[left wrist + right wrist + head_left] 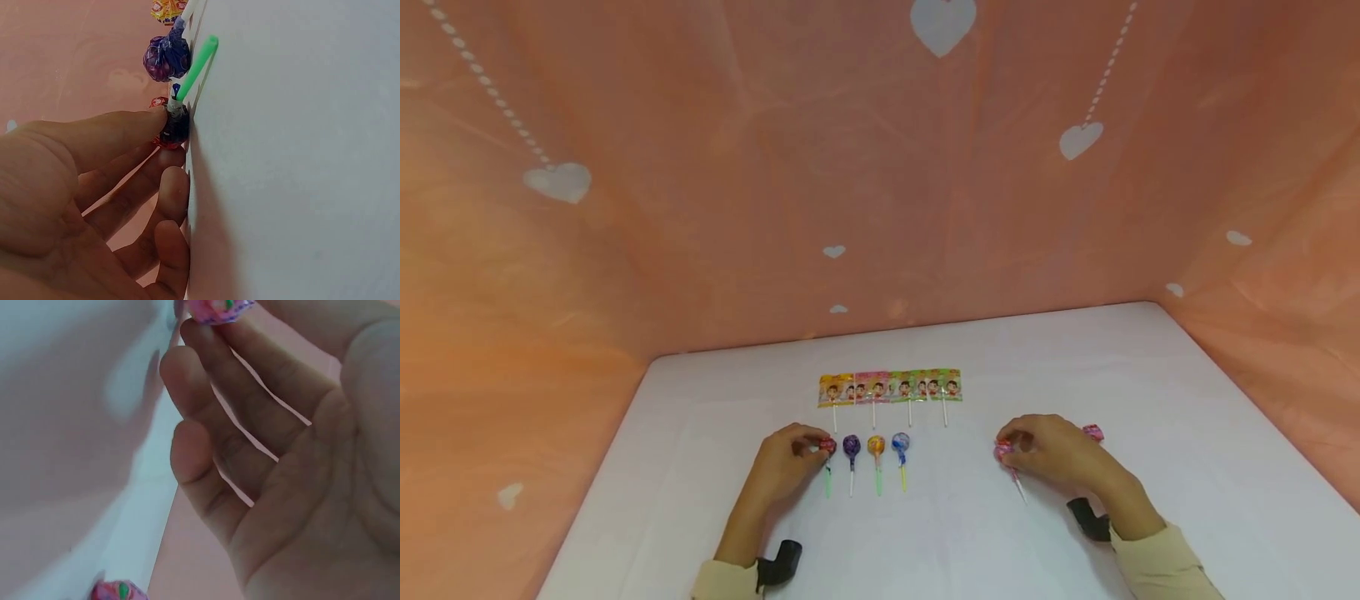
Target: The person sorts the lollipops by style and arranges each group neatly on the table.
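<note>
My left hand (815,447) pinches the head of a red-wrapped lollipop (828,447) with a green stick, which lies on the white table (1187,467) at the left end of a row. In the left wrist view, thumb and fingers (150,122) close on that red lollipop (173,128), its green stick (197,65) pointing away. My right hand (1011,448) grips a pink lollipop (1003,454) with a white stick, resting on the table. The right wrist view shows fingertips (200,331) holding the pink lollipop (219,309).
Purple (851,446), orange (876,446) and blue (901,442) lollipops continue the row. Behind them lies a line of flat packaged lollipops (890,387). Another pink lollipop (1093,432) lies just beyond my right hand. Peach heart-patterned cloth (850,167) walls the table on three sides.
</note>
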{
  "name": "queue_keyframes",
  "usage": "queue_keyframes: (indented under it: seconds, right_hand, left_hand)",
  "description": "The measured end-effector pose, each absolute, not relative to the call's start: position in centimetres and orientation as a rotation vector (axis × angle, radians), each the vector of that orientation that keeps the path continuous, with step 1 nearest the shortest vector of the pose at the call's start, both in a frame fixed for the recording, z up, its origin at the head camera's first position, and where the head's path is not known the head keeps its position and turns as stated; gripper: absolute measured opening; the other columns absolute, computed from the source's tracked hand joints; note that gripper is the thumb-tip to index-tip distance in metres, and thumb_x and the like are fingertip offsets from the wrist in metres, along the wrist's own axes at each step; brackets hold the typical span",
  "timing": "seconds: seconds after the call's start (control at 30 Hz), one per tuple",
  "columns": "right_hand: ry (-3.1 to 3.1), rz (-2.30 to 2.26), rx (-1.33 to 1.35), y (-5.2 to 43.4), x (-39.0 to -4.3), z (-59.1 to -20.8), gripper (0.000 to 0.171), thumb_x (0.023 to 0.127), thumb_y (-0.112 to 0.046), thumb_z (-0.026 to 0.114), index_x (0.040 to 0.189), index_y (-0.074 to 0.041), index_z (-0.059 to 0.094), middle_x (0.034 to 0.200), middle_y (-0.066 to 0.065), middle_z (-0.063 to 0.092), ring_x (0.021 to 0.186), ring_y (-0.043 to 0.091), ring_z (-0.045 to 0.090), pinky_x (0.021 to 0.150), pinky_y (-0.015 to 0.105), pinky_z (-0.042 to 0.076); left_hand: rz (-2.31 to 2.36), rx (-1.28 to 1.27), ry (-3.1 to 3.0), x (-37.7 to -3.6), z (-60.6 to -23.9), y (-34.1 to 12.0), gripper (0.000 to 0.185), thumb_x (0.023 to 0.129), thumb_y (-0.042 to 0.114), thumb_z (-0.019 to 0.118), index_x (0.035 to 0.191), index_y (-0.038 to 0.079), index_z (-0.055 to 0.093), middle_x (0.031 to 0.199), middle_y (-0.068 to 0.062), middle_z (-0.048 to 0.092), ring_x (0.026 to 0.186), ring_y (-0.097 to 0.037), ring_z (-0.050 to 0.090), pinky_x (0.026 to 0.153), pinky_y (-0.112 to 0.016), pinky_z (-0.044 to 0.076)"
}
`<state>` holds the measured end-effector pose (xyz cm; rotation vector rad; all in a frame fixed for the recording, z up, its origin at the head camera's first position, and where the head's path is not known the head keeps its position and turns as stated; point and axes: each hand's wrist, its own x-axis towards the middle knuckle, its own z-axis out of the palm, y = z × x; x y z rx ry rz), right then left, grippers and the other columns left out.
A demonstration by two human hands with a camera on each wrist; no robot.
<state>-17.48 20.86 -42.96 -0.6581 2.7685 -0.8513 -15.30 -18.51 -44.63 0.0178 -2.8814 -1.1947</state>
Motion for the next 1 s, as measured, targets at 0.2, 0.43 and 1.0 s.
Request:
queue_keyframes:
  seconds: [0.2, 0.43, 1.0]
  right_hand:
    - [2.721, -0.877, -0.727, 21.9, -17.3, -43.1, 0.021, 0.086, -0.027, 0.077, 0.105, -0.018, 0.072, 0.089, -0.014, 0.064, 0.082, 0.001, 0.054, 0.073, 0.022, 0.046]
    - [2.781, -0.846, -0.800, 22.0, -17.7, -42.9, 0.019, 0.086, -0.022, 0.076, 0.104, -0.018, 0.073, 0.090, -0.014, 0.063, 0.081, 0.002, 0.054, 0.072, 0.023, 0.045]
    - [2.793, -0.829, -0.706, 22.3, -18.0, -42.8, 0.014, 0.088, -0.021, 0.073, 0.102, -0.022, 0.071, 0.083, -0.015, 0.062, 0.078, -0.001, 0.053, 0.070, 0.023, 0.046]
  left_hand:
    - [-1.182, 0.023, -2.901, -15.1, -44.7, -18.2, 0.020, 0.083, 0.007, 0.077, 0.102, 0.012, 0.076, 0.088, -0.002, 0.067, 0.077, -0.013, 0.054, 0.068, -0.027, 0.043]
    - [-1.155, 0.011, -2.892, -15.3, -44.6, -18.5, 0.020, 0.083, 0.007, 0.076, 0.102, 0.012, 0.076, 0.088, -0.002, 0.067, 0.077, -0.013, 0.054, 0.067, -0.028, 0.043]
    - [-1.164, 0.013, -2.890, -15.5, -45.0, -18.6, 0.019, 0.084, 0.007, 0.076, 0.101, 0.013, 0.076, 0.087, -0.002, 0.066, 0.077, -0.013, 0.054, 0.067, -0.028, 0.043]
